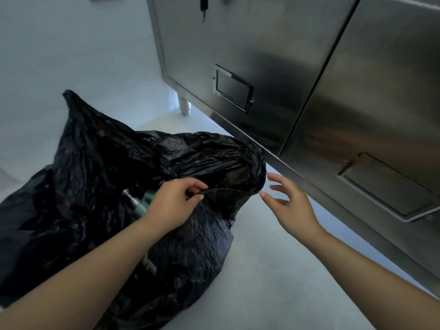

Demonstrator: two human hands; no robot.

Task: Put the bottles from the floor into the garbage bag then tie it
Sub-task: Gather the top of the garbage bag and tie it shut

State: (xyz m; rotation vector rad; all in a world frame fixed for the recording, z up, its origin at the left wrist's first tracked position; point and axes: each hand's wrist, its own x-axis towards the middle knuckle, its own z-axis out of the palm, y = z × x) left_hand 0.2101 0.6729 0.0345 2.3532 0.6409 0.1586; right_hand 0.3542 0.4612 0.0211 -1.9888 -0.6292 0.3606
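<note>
The black crinkled plastic garbage bag [95, 175] lay slumped on its side, its bulk spreading out to the left of and beneath the left hand [173, 203]. Just left of that hand's wrist, inside the open mouth, a dark green glass bottle [137, 203] showed, its neck pointing up and away to the left. A second greenish shape peeked out from under the forearm nearer the person, too hidden to name with certainty. No bottle was visible lying loose outside the bag.

The left hand pinched a fold of the bag's rim [228, 190] between thumb and curled fingers. From that pinch the rim ran as a taut edge rightward, toward the right hand [290, 206].

The right hand held nothing: its fingers were spread and relaxed, tips aimed left at the bunched far side of the mouth, just beside the plastic but apparently not touching it. That free end of the rim lay directly off its fingertips, so the right hand was clearly the nearer one for taking it. By this reading, loading was done and gathering the mouth for the knot was in hand.

Below the right hand stretched pale grey floor [273, 282]; beyond and right of it stood a stainless steel cabinet [262, 44].
</note>
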